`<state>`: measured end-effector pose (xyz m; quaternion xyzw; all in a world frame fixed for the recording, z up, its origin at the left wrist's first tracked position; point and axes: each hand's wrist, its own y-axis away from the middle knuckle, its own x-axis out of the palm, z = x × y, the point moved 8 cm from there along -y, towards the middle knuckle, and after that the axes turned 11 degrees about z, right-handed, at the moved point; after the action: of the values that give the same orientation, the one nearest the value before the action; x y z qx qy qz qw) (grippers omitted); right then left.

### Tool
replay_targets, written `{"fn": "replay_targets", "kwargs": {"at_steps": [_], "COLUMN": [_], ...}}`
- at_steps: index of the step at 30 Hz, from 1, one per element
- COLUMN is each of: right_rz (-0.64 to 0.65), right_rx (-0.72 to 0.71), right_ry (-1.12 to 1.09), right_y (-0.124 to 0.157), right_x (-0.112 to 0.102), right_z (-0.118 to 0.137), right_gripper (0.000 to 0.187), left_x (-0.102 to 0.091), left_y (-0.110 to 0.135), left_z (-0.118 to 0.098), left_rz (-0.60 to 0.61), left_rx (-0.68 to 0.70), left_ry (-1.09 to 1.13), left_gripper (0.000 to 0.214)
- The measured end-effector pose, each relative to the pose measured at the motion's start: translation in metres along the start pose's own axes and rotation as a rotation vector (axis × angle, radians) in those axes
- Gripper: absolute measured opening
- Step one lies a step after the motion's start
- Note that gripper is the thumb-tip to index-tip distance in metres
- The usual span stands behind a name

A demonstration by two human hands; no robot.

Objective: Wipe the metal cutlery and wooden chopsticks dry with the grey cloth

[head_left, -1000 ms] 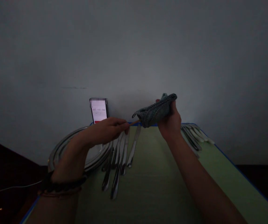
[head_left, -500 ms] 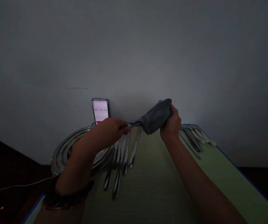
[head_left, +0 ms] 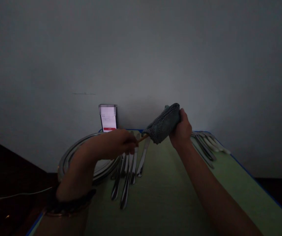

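My left hand (head_left: 116, 142) is closed in a pinch on the end of a thin brownish handle (head_left: 142, 139) that runs into a grey checked cloth (head_left: 163, 124). My right hand (head_left: 181, 131) is wrapped round that cloth, holding it bunched over the rest of the piece, which is hidden inside. Both hands are raised a little above the green table (head_left: 165, 196), over the far end. Several steel knives (head_left: 127, 173) lie on the table below my left hand.
A round steel tray (head_left: 68, 159) sits at the table's left edge. A lit phone (head_left: 108, 118) leans against the wall behind it. More cutlery (head_left: 206, 144) lies at the far right. A white cable (head_left: 20, 194) runs along the dark floor on the left.
The cloth has dropped slightly and tilted in my right hand, and my left hand has moved a little lower and nearer while keeping its pinch on the handle.
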<state>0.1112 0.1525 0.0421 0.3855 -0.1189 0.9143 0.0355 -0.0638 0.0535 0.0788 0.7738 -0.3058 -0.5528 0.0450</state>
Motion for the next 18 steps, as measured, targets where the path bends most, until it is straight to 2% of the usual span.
{"fn": "replay_targets", "kwargs": {"at_steps": [2, 5, 8, 12, 16, 18], "right_rz": [0.040, 0.064, 0.018, 0.014, 0.177, 0.243], "right_rx": [0.023, 0.004, -0.002, 0.080, 0.160, 0.135], "right_ry": [0.047, 0.179, 0.291, 0.296, 0.419, 0.504], "right_y": [0.002, 0.006, 0.008, 0.005, 0.000, -0.003], "right_x": [0.004, 0.006, 0.003, -0.001, 0.004, 0.006], "right_z": [0.000, 0.004, 0.003, -0.007, -0.007, 0.000], "right_gripper": [0.028, 0.031, 0.031, 0.032, 0.039, 0.044], "left_x": [0.004, 0.001, -0.002, -0.005, -0.022, -0.028], "left_y": [0.003, 0.003, 0.000, 0.000, 0.009, 0.010], "left_z": [-0.002, -0.003, 0.002, 0.007, 0.017, 0.019], "left_rz": [0.074, 0.060, -0.004, -0.093, -0.273, -0.342], "left_rx": [0.030, 0.024, -0.062, -0.138, -0.326, -0.319], "left_ry": [0.055, 0.005, -0.109, -0.209, -0.265, -0.202], "left_gripper": [0.023, 0.020, 0.020, 0.022, 0.025, 0.028]}}
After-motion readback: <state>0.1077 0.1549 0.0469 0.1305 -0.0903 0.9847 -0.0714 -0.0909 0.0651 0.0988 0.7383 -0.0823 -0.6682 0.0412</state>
